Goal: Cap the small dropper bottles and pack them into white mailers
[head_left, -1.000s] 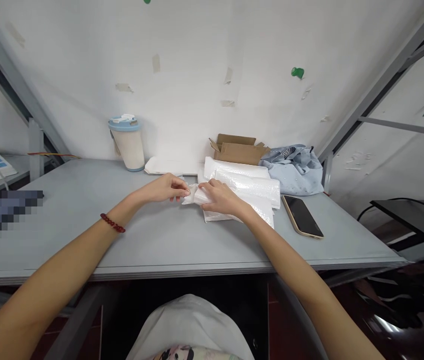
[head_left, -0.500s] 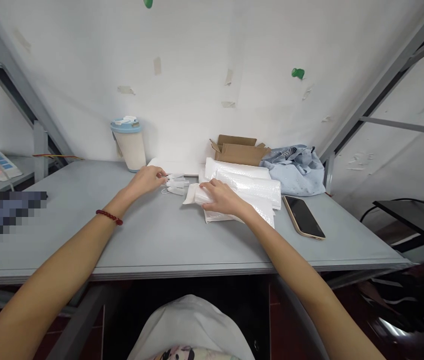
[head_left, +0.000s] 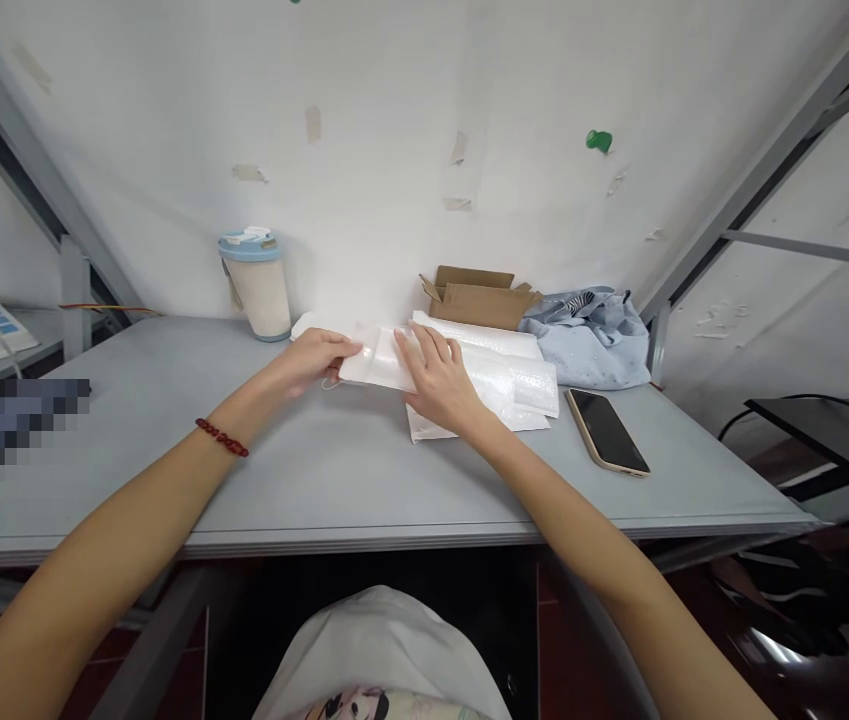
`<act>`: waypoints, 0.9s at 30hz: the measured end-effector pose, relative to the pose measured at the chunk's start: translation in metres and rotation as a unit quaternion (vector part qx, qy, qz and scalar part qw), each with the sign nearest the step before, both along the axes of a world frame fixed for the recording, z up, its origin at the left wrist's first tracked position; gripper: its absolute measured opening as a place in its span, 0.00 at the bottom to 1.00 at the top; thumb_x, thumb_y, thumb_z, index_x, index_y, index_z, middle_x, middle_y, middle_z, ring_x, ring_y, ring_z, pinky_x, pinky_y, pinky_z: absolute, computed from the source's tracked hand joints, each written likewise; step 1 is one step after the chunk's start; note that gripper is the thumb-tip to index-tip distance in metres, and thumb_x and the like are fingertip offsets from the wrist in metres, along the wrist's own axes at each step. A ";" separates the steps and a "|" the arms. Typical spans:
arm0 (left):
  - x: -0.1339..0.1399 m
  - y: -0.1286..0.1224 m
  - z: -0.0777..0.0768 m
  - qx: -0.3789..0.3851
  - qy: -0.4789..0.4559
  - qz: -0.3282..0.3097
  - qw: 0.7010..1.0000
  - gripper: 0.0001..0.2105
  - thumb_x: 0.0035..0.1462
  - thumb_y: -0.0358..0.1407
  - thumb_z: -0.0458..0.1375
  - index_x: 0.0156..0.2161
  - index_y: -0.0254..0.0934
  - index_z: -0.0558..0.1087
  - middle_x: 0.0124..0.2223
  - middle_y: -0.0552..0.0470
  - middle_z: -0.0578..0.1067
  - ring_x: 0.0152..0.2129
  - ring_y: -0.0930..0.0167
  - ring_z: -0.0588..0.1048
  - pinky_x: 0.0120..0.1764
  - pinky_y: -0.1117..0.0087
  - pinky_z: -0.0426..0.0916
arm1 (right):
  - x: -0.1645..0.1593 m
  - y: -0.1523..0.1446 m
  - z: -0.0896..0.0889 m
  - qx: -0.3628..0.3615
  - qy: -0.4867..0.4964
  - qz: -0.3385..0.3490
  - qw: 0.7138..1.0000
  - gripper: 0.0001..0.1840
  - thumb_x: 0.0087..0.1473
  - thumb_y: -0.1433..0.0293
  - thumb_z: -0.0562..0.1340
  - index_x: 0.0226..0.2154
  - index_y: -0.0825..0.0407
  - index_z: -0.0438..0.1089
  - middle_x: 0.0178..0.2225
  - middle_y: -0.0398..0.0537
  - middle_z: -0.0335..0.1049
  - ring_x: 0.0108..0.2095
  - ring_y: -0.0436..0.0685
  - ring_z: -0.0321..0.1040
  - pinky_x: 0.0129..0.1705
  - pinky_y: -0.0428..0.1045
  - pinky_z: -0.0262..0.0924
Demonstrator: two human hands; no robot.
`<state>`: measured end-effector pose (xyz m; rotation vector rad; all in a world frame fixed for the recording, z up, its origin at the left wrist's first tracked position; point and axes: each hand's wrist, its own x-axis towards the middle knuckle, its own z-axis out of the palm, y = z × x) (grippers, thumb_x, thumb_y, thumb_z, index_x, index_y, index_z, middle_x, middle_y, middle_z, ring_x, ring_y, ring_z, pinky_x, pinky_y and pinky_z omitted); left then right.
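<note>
A white padded bubble mailer is held at a slight tilt above the desk, over the spot where some small white looped pieces lay. At its left end, my left hand is closed, thumb and fingertips pinching the edge. My right hand grips its right part, with fingers over the top and the thumb underneath. A thin white loop shows below my left fingers; the pieces themselves are covered. Right of and behind my right hand lie several more bubble mailers, overlapping on the desk.
A cream cup with a blue lid stands at the back left. Behind the mailers sit an open cardboard box and light blue cloth. A phone lies on the grey desk at right. A white wall rises behind.
My right hand has shifted the bubble mailer left and lifted it. My left hand has left the small white pieces and now pinches the mailer's left end.
</note>
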<state>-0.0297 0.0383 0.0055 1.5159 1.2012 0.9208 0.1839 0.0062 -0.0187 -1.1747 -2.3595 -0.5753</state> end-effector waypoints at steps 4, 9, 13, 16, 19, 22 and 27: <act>-0.003 0.004 0.002 0.007 -0.081 0.064 0.995 0.11 0.49 0.35 0.59 0.20 0.34 0.67 0.18 0.55 0.64 0.15 0.76 0.63 0.20 0.73 0.60 | -0.004 0.000 -0.003 0.058 -0.020 -0.049 0.997 0.32 0.54 0.83 0.47 0.62 0.55 0.50 0.62 0.64 0.50 0.62 0.65 0.46 0.56 0.65 0.45; 0.008 -0.003 0.001 0.060 -0.086 0.080 0.991 0.14 0.53 0.39 0.57 0.20 0.35 0.67 0.19 0.55 0.64 0.15 0.76 0.64 0.19 0.74 0.59 | -0.002 0.001 -0.003 0.067 -0.044 -0.043 0.996 0.31 0.55 0.85 0.44 0.59 0.51 0.55 0.60 0.58 0.57 0.60 0.61 0.51 0.55 0.63 0.47; 0.018 -0.009 0.000 0.097 -0.051 0.011 0.994 0.20 0.60 0.47 0.48 0.24 0.35 0.67 0.22 0.51 0.68 0.17 0.73 0.69 0.20 0.73 0.62 | -0.001 0.003 -0.004 0.069 -0.041 -0.040 0.996 0.25 0.58 0.82 0.45 0.55 0.53 0.58 0.56 0.59 0.61 0.58 0.61 0.54 0.54 0.62 0.46; 0.021 -0.012 -0.005 0.180 0.041 0.019 0.983 0.14 0.59 0.43 0.48 0.33 0.35 0.70 0.29 0.50 0.72 0.21 0.72 0.71 0.22 0.73 0.64 | 0.000 0.005 -0.004 0.070 -0.039 -0.038 0.996 0.23 0.59 0.81 0.45 0.54 0.53 0.59 0.53 0.58 0.64 0.54 0.60 0.58 0.53 0.61 0.47; 0.022 -0.012 -0.014 0.265 0.144 0.041 0.953 0.17 0.55 0.35 0.51 0.50 0.37 0.66 0.40 0.48 0.73 0.24 0.72 0.72 0.27 0.71 0.67 | 0.000 0.005 -0.004 0.075 -0.036 -0.032 0.996 0.23 0.58 0.82 0.44 0.53 0.54 0.60 0.51 0.58 0.66 0.51 0.59 0.60 0.52 0.60 0.47; 0.023 -0.010 -0.025 0.358 0.227 0.011 0.906 0.23 0.53 0.32 0.52 0.55 0.37 0.64 0.48 0.44 0.71 0.33 0.68 0.73 0.34 0.67 0.69 | 0.000 0.005 -0.005 0.085 -0.031 -0.016 0.996 0.23 0.59 0.82 0.43 0.52 0.54 0.61 0.51 0.57 0.67 0.51 0.59 0.60 0.52 0.60 0.45; 0.025 -0.008 -0.034 0.407 0.264 0.012 0.874 0.19 0.55 0.32 0.50 0.52 0.39 0.68 0.51 0.43 0.67 0.41 0.64 0.70 0.41 0.62 0.67 | 0.000 0.004 -0.002 0.077 -0.014 -0.002 0.997 0.22 0.61 0.80 0.43 0.50 0.51 0.64 0.49 0.54 0.69 0.51 0.58 0.61 0.55 0.61 0.41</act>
